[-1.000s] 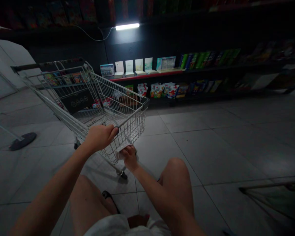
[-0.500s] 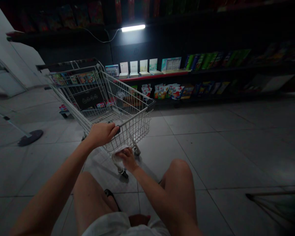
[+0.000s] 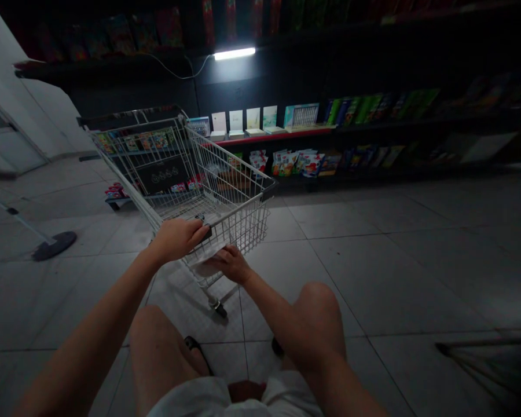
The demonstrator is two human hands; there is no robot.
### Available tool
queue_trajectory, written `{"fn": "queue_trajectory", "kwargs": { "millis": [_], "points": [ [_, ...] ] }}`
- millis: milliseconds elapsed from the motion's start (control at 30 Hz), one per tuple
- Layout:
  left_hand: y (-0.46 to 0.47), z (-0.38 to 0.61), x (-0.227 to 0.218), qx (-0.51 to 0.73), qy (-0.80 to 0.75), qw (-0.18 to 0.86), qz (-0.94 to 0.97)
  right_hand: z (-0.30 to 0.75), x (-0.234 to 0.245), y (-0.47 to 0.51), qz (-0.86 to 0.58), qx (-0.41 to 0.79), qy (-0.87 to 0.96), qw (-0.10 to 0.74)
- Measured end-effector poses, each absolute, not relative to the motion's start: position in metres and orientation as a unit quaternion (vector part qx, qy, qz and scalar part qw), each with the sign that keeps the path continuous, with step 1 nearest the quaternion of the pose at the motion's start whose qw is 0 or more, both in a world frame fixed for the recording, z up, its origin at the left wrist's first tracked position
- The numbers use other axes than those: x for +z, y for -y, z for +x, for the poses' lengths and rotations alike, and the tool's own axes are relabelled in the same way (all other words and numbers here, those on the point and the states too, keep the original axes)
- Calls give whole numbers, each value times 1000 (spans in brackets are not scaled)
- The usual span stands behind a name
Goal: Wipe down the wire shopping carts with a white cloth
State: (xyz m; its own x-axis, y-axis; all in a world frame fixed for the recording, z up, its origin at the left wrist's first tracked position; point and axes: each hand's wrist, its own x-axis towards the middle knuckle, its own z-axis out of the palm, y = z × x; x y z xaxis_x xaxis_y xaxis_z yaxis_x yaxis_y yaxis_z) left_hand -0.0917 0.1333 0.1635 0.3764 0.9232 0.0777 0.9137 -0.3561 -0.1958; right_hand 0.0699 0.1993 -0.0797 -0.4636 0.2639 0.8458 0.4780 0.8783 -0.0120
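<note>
A grey wire shopping cart (image 3: 238,223) stands before me, its near corner pointing my way. My left hand (image 3: 178,237) is closed over the dark plastic corner of the cart's top rim. Lower down, my right hand (image 3: 234,263) presses a white cloth (image 3: 206,263) to the outside of the wire basket near that corner. The cloth partly covers the wires, and the fingertips are partly hidden in it. Below the cloth, a front caster wheel (image 3: 218,308) rests on the tiles.
Dark store shelves (image 3: 286,132) run behind the cart, with boxes and snack bags, under a bright tube light (image 3: 234,54). A post with a round black base (image 3: 54,245) stands on the tiled floor at left. Thin dark legs of some object (image 3: 473,344) lie at lower right.
My right hand and the white cloth have moved up along the cart's corner. The cart has shifted slightly to the right. My left hand keeps its hold on the rim.
</note>
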Motion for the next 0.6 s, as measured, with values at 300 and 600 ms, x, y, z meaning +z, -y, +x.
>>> {"fn": "queue_trajectory", "kwargs": {
  "millis": [300,600],
  "points": [
    [-135,-93,163,15,558,95,-824,131,-30,-227,-431,5,564,704],
    [-128,-89,164,10,566,96,-819,41,-30,-172,-371,-16,646,667]
  ]
}}
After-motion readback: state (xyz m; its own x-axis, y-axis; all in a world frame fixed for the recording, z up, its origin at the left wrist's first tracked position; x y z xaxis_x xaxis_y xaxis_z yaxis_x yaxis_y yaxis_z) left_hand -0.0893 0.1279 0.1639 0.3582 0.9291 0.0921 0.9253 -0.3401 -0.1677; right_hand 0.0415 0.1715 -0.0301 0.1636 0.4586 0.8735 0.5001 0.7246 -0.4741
